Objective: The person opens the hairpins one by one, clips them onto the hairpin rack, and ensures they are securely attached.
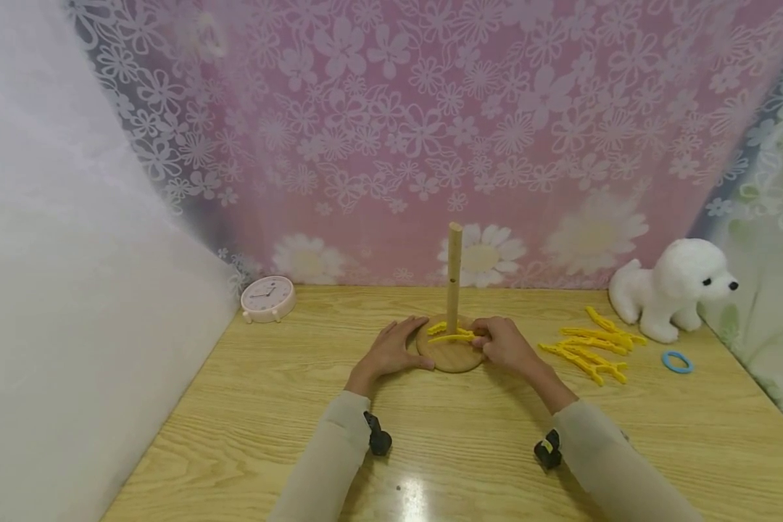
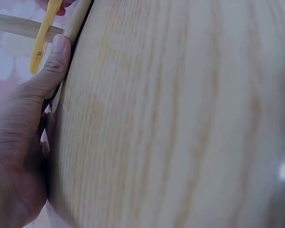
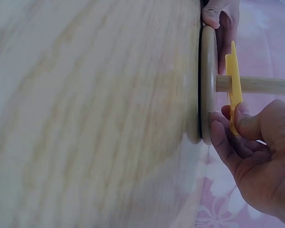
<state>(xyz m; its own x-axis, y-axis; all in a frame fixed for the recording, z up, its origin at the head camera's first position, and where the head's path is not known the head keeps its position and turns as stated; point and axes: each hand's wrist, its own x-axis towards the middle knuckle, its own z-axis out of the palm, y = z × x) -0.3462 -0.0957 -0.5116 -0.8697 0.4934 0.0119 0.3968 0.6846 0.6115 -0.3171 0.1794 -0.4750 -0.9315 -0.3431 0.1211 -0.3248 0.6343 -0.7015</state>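
A round wooden base [image 1: 453, 361] with an upright wooden post [image 1: 454, 290] stands on the table. My left hand [image 1: 391, 349] holds the base's left side, thumb at the front rim and fingers toward the back. With thumb and forefinger, my right hand [image 1: 507, 345] pinches one end of a yellow plastic piece [image 3: 235, 85] with two arms. The piece lies roughly level, low over the base, its arms passing in front of and behind the post's foot. In the left wrist view, the front arm [image 2: 43, 38] crosses before the post. My right fingertips partly hide its held end.
Several yellow forked plastic pieces [image 1: 590, 351] lie loose to the right. Beyond them are a blue ring [image 1: 677, 362] and a white plush dog [image 1: 672, 290]. A pink clock [image 1: 268, 299] sits at the back left. A floral curtain [image 1: 417, 145] hangs along the table's back edge.
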